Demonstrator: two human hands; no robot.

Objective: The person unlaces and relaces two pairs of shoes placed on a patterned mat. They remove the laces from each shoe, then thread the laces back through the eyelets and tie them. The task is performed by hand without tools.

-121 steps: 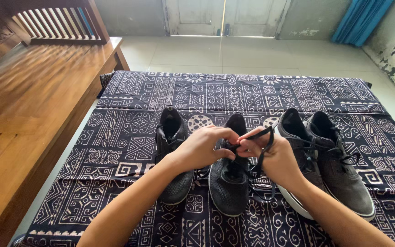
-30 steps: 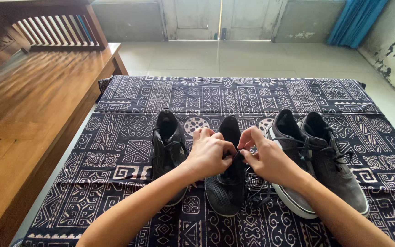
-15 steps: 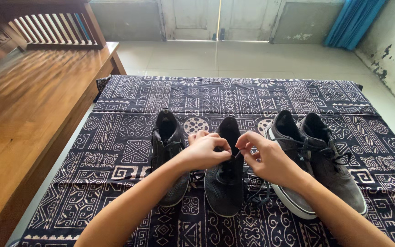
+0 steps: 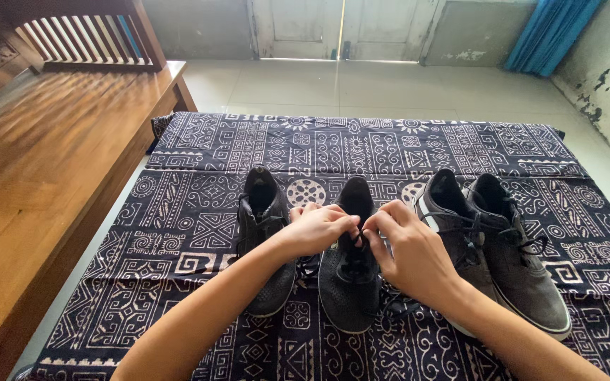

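**Both hands pinched on the laces of the middle black knit shoe**

Your left hand (image 4: 315, 229) and right hand (image 4: 407, 257) meet over the middle black shoe (image 4: 349, 282), which stands on the patterned cloth (image 4: 178, 233) covering the counter, toe toward you. The fingers (image 4: 340, 224) of the left hand are curled and pinched on the black laces (image 4: 356, 243) at the shoe's throat; the right hand's fingers close on the same laces from the other side. The exact strand each one grips is too small to make out.

Materials: the upper is a perforated black knit, matte, with a rounded toe. Its partner, the left black shoe (image 4: 262, 233), shows the same mesh and is partly covered by your left forearm. To the right stands a pair of grey shoes (image 4: 510, 254), suede-like, with white sole edges and dark laces; your right hand and forearm hide the nearer one's toe. Loose lace ends (image 4: 397, 305) lie on the cloth under your right wrist.

The cloth is dark fabric printed with white geometric motifs. A wooden bench (image 4: 44, 162), glossy and slatted at the back, stands along the left, cut off by the frame. Pale floor tiles (image 4: 390, 88) lie beyond.
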